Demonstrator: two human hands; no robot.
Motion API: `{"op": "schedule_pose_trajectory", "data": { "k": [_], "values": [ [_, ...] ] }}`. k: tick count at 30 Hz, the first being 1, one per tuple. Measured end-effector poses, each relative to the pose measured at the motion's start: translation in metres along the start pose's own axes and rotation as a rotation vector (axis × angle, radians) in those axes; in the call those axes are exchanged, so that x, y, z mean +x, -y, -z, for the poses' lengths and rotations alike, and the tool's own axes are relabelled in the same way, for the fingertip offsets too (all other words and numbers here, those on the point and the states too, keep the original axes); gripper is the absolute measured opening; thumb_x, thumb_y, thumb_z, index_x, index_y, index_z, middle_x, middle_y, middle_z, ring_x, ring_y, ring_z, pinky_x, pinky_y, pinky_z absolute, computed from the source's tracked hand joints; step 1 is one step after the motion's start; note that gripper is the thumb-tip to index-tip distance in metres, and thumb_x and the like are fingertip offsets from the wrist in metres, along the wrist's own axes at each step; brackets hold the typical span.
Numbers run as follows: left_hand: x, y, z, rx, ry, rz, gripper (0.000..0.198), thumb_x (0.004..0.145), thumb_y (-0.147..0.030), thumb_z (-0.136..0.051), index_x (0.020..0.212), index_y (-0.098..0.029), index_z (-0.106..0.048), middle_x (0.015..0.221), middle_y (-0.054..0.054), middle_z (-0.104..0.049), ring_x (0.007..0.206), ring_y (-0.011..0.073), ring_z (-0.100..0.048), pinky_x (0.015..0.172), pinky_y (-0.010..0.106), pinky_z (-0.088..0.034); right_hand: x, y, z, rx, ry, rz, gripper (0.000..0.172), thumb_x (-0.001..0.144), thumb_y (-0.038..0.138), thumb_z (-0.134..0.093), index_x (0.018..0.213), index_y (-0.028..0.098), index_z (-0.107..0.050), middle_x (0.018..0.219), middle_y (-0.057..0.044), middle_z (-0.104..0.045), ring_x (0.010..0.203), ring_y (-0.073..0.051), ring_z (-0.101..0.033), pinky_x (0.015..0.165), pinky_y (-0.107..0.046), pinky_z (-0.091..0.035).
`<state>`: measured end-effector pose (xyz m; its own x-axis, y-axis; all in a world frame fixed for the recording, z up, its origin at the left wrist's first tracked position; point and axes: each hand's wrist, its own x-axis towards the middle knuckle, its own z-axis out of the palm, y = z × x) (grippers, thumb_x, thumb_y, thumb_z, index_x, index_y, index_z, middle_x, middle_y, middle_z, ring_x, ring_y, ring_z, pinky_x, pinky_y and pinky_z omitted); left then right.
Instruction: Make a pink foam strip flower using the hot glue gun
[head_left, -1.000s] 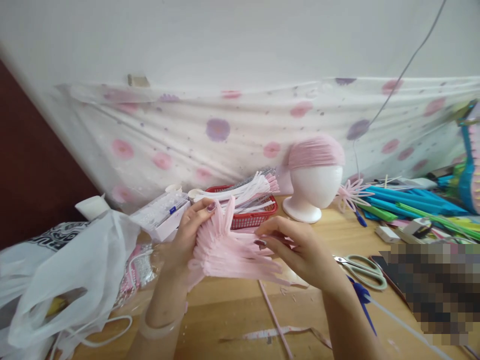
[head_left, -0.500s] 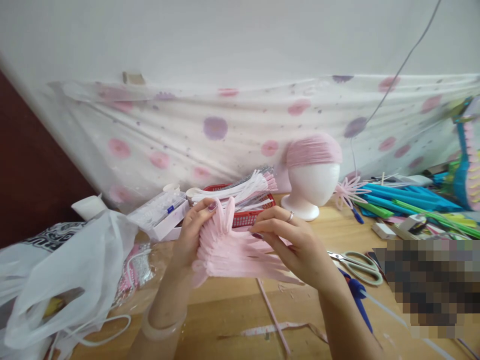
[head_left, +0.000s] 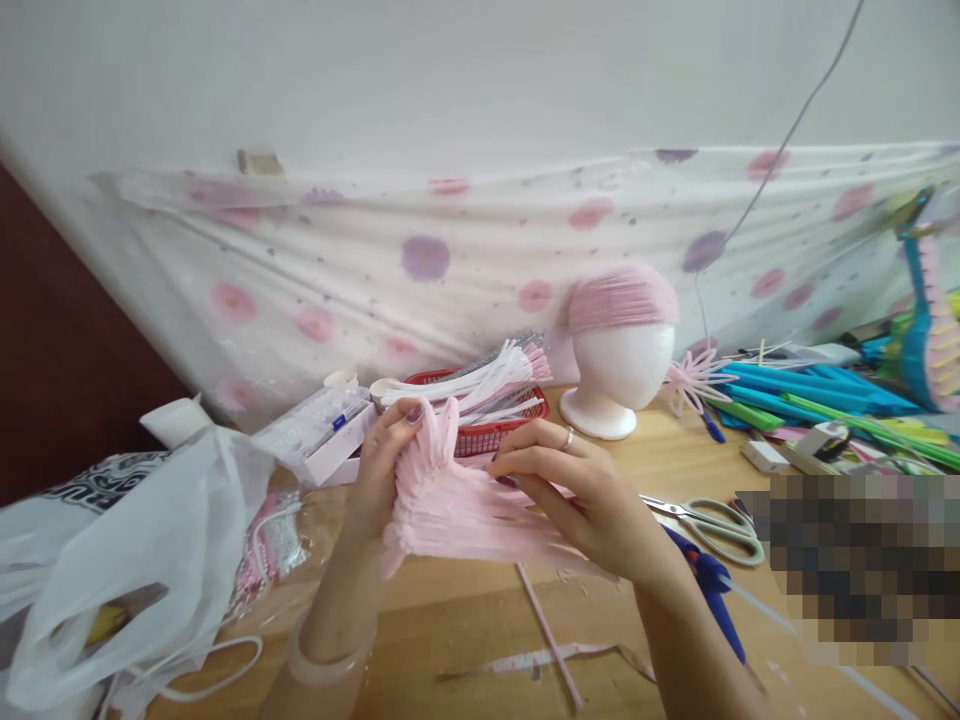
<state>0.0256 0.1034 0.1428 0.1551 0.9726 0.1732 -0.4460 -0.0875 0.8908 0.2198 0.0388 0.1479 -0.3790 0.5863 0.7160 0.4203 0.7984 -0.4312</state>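
A bundle of pink pipe cleaners (head_left: 465, 510), looped at the left end and fanned into loose strands on the right, is held up above the table. My left hand (head_left: 386, 465) is closed around its looped end, with the thumb near two upright loops. My right hand (head_left: 574, 490) pinches at the upper strands with thumb and forefinger; the exact strand between the fingertips is partly hidden. Below the bundle a single pink pipe cleaner (head_left: 547, 630) lies on the wooden table (head_left: 420, 640), crossing a measuring tape (head_left: 540, 658).
Behind stand a red basket (head_left: 487, 438) of pipe cleaners and a white foam head (head_left: 622, 365) with a pink cap. Scissors (head_left: 720, 530) and a blue glue gun (head_left: 712, 580) lie right. Plastic bags (head_left: 172, 540) and a white box (head_left: 322, 440) occupy the left.
My right hand has shifted slightly left along the upper strands. My left hand keeps its hold on the looped end, and the camera view has moved a little.
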Motion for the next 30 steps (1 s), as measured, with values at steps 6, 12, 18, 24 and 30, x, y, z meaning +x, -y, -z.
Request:
{"op": "schedule_pose_trajectory", "data": {
  "k": [6, 12, 18, 24, 30],
  "values": [
    [-0.004, -0.002, -0.005, 0.021, -0.02, -0.043, 0.019, 0.069, -0.031, -0.077, 0.068, -0.018, -0.063, 0.061, -0.004, -0.056, 0.057, 0.0103, -0.05, 0.054, 0.019, -0.044, 0.0, 0.002, 0.005, 0.032, 0.021, -0.011, 0.022, 0.095, 0.005, -0.051, 0.099, 0.013, -0.07, 0.094, -0.009, -0.065, 0.087, -0.015, -0.063, 0.075, -0.027, -0.049],
    [-0.01, 0.0, -0.008, -0.018, 0.051, -0.015, 0.021, 0.065, -0.03, -0.08, 0.068, -0.017, -0.064, 0.061, -0.004, -0.058, 0.053, 0.0069, -0.048, 0.051, 0.015, -0.039, -0.004, -0.001, 0.008, 0.114, -0.053, -0.227, 0.025, 0.102, 0.027, -0.048, 0.09, 0.018, -0.067, 0.081, -0.002, -0.063, 0.078, -0.014, -0.058, 0.07, -0.026, -0.043],
    [-0.021, -0.001, -0.014, 0.183, 0.283, 0.102, 0.016, 0.066, -0.026, -0.078, 0.067, -0.017, -0.065, 0.054, -0.004, -0.056, 0.048, 0.0072, -0.043, 0.046, 0.016, -0.03, -0.001, -0.01, -0.008, 0.584, -0.041, -0.58, 0.048, 0.101, 0.056, -0.036, 0.073, 0.019, -0.049, 0.06, 0.006, -0.031, 0.053, -0.01, -0.026, 0.048, -0.025, -0.022],
    [-0.025, -0.001, -0.02, 0.246, 0.315, 0.089, 0.011, 0.071, -0.026, -0.073, 0.069, -0.018, -0.067, 0.059, -0.001, -0.058, 0.052, 0.0094, -0.046, 0.049, 0.019, -0.033, 0.002, -0.008, -0.012, 0.652, 0.013, -0.568, 0.042, 0.094, 0.051, -0.056, 0.068, 0.02, -0.046, 0.062, 0.005, -0.031, 0.055, -0.01, -0.03, 0.047, -0.023, -0.021],
    [-0.024, 0.0, -0.02, 0.253, 0.298, 0.07, 0.008, 0.072, -0.024, -0.073, 0.07, -0.018, -0.068, 0.056, -0.003, -0.054, 0.049, 0.009, -0.041, 0.047, 0.02, -0.029, 0.005, -0.004, -0.014, 0.488, -0.106, -0.467, 0.043, 0.096, 0.042, -0.053, 0.062, 0.021, -0.035, 0.061, 0.006, -0.029, 0.054, -0.009, -0.027, 0.047, -0.024, -0.021]
  ]
}}
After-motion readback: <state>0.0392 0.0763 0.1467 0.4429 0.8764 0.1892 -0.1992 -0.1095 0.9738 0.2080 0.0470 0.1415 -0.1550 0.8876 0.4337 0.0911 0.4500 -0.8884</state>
